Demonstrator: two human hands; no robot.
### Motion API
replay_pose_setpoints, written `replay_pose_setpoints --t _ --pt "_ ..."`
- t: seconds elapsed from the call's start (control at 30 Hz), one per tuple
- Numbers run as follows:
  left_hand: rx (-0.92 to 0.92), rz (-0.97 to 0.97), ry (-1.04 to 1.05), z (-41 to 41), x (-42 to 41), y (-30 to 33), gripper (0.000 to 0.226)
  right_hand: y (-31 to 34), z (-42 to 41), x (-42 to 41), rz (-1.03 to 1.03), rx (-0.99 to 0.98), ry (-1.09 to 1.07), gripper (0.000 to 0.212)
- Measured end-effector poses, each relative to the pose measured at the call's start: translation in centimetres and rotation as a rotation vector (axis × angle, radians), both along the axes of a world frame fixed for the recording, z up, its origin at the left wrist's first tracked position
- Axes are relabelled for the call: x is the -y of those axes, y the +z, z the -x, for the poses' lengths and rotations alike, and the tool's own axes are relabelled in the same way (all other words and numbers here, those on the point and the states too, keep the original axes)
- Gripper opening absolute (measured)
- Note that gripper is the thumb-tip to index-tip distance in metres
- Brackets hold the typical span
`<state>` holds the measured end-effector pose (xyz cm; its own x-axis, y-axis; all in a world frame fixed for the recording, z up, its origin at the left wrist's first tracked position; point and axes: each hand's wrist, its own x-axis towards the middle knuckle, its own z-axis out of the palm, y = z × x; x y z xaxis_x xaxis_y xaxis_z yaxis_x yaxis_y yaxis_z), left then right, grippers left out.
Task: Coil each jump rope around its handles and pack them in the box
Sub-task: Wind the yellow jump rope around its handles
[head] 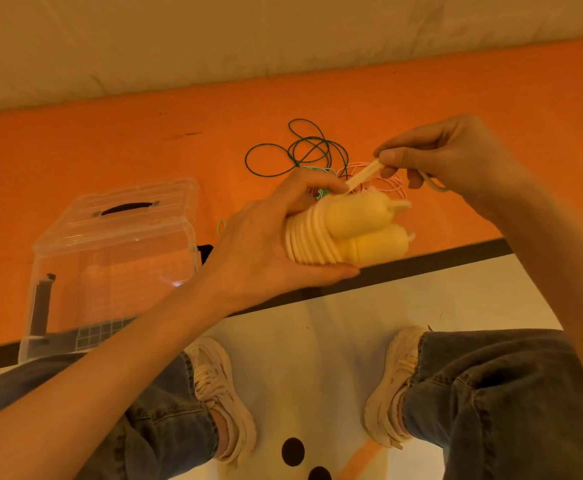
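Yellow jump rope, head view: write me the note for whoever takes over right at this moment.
Left hand: grips the yellow jump rope, both handles side by side with cord coiled around them.
Right hand: pinches the free end of the yellow cord, mid-wrap or tucking.
Clear box: on the orange mat, lid closed; no rope visible inside.
Green rope and pink rope: loose on the mat behind the hands, uncoiled.
Done: yellow nearly coiled.
Left: secure the end, open the box, pack it, then coil and pack the others.

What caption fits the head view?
Left hand holds yellow jump rope; right hand pinches its cord end, clear box nearby.
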<state>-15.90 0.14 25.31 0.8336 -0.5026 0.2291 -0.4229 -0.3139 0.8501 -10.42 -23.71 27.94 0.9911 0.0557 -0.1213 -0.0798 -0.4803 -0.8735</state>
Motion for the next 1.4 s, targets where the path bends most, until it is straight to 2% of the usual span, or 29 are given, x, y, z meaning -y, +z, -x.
replay_pose_setpoints --t 0.13,0.23,0.37,0.5,0.6,0.77,0.83,1.0,1.17,1.3,1.4 --pt "-0.043 0.244 0.185 -0.4 0.2 0.7 0.050 0.5 0.4 -0.4 -0.017 0.023 0.021 0.010" --pt "-0.129 0.357 0.298 -1.0 0.0 0.6 0.040 0.7 0.5 -0.9 -0.001 0.002 0.065 0.012" --pt "-0.241 0.371 0.419 -1.6 -0.2 0.2 0.039 0.9 0.9 -1.3 0.014 -0.065 0.175 0.018" --pt "-0.389 0.408 0.529 -1.9 -0.6 0.0 0.045 1.0 1.6 -2.2 0.036 -0.178 0.402 0.017" --pt "-0.384 0.334 0.566 -1.9 -0.6 -0.2 0.041 1.0 1.8 -2.4 0.036 -0.221 0.493 0.019" --pt "-0.335 0.259 0.555 -2.1 -0.7 -0.5 0.035 0.8 1.7 -2.0 0.135 -0.178 0.474 0.016" --pt "-0.281 0.199 0.550 -2.2 -0.8 -0.6 0.036 0.8 1.8 -1.9 0.152 -0.161 0.487 0.027" --pt "-0.160 0.006 0.498 -2.5 -1.0 -1.0 0.050 1.7 2.3 -2.4 0.053 -0.195 0.529 0.017" --pt "0.130 -0.318 0.440 -2.2 -1.1 -1.0 0.062 2.0 3.0 -3.5 -0.066 -0.222 0.572 0.024" --pt "0.266 -0.419 0.423 -2.1 -1.1 -0.9 0.055 1.6 3.4 -4.4 -0.152 -0.219 0.580 0.032" --pt "0.303 -0.444 0.422 -2.0 -1.2 -1.0 0.053 1.7 3.3 -4.2 -0.154 -0.217 0.546 0.025"
